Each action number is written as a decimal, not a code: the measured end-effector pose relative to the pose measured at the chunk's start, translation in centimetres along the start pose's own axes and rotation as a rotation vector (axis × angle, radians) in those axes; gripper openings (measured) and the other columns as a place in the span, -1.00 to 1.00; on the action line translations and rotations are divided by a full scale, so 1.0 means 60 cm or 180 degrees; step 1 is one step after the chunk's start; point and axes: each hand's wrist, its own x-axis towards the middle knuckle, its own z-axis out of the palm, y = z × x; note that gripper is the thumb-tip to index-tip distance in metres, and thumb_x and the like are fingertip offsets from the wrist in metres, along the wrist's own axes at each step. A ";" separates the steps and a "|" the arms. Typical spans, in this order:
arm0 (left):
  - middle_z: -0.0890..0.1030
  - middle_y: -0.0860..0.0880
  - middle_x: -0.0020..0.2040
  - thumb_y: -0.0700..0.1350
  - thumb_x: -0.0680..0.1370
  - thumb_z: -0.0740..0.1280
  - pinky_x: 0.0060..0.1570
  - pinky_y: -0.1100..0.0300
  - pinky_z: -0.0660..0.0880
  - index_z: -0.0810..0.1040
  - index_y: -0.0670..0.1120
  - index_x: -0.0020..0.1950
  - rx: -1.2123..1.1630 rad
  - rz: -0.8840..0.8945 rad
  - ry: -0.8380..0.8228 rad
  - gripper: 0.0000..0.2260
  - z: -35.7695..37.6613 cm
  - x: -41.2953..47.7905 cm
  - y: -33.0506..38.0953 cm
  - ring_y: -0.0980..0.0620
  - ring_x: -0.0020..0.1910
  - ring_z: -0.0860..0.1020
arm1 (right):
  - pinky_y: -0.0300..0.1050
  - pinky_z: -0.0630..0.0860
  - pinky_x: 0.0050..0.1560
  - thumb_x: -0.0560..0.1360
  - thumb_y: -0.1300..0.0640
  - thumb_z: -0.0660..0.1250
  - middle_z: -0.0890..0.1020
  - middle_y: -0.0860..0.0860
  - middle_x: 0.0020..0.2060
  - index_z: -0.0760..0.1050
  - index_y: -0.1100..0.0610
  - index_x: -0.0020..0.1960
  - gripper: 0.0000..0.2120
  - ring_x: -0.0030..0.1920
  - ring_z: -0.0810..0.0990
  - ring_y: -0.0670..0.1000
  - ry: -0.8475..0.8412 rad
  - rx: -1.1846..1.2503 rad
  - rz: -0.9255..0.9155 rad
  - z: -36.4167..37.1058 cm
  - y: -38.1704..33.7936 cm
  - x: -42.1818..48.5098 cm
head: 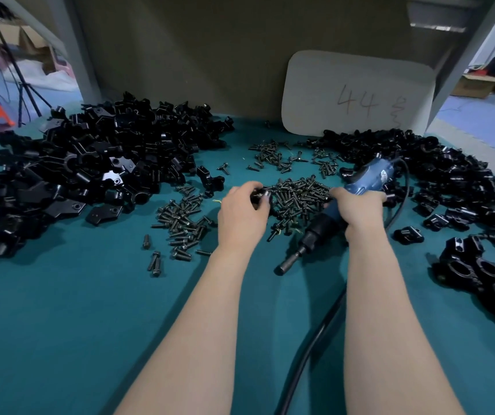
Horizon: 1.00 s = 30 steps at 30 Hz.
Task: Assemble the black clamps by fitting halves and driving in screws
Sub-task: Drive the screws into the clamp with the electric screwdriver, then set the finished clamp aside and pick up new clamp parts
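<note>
My left hand (241, 212) curls round a small black clamp part (259, 195) at the left edge of the middle heap of dark screws (298, 194). My right hand (358, 209) grips a blue electric screwdriver (334, 215); its black nose and bit (288, 263) point down-left, toward me, just above the green table. The fingertips of that hand touch the right edge of the screw heap. A big pile of loose black clamp halves (90, 172) lies at the left. Another pile of black clamp parts (438, 175) lies at the right, with assembled clamps (479, 274) at the near right.
The green table (75, 324) carries more scattered screws (183, 223) left of my left hand and further back (273, 155). The screwdriver's black cord (309, 351) runs toward me between my forearms. A white card (357, 94) marked 44 leans against the back wall.
</note>
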 end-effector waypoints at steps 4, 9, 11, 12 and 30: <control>0.47 0.24 -0.13 -0.22 0.56 0.31 -0.37 0.53 0.37 0.51 0.02 0.02 -0.1070 -0.0492 0.0359 -0.86 -0.005 0.006 0.000 0.27 -0.19 0.49 | -0.01 0.45 -0.07 0.47 0.05 0.41 0.46 0.16 0.05 0.11 0.30 0.39 -0.31 -0.03 0.46 0.14 0.0077 -0.0674 -0.0182 0.010 0.011 0.002; 0.53 0.04 0.15 -0.28 0.55 0.30 0.06 0.24 0.47 0.42 0.09 0.00 -0.2210 -0.0753 0.0308 -0.75 -0.011 0.012 0.009 0.12 0.10 0.52 | 0.13 0.39 0.28 0.45 -0.05 0.40 0.42 0.23 0.29 0.11 0.24 0.44 -0.25 0.26 0.41 0.28 0.0057 -0.1430 -0.0401 0.024 0.016 -0.006; 0.51 -0.01 0.19 -0.32 0.53 0.28 0.21 0.11 0.48 0.42 0.08 0.00 -0.2541 -0.0843 0.0226 -0.72 -0.012 0.012 0.011 0.00 0.21 0.52 | 0.11 0.34 0.31 0.46 -0.04 0.40 0.33 0.23 0.34 0.12 0.23 0.45 -0.26 0.32 0.33 0.28 0.0120 -0.1662 -0.0454 0.027 0.014 -0.010; 0.50 -0.03 0.21 -0.34 0.53 0.27 0.23 0.10 0.48 0.42 0.07 0.00 -0.2691 -0.0847 0.0186 -0.72 -0.012 0.012 0.011 -0.04 0.24 0.52 | 0.12 0.30 0.30 0.47 -0.05 0.39 0.29 0.23 0.36 0.13 0.23 0.45 -0.27 0.34 0.29 0.27 0.0160 -0.1761 -0.0461 0.028 0.011 -0.013; 0.52 0.14 -0.05 -0.15 0.60 0.26 0.14 0.25 0.44 0.45 0.04 -0.03 -0.2107 0.0064 -0.0175 -0.91 0.034 -0.022 0.081 0.17 0.01 0.51 | 0.15 0.58 0.06 0.56 0.13 0.30 0.64 0.01 -0.31 0.52 0.00 -0.24 -0.80 -0.15 0.67 0.11 -0.0811 -0.0534 -0.1316 -0.022 -0.034 -0.079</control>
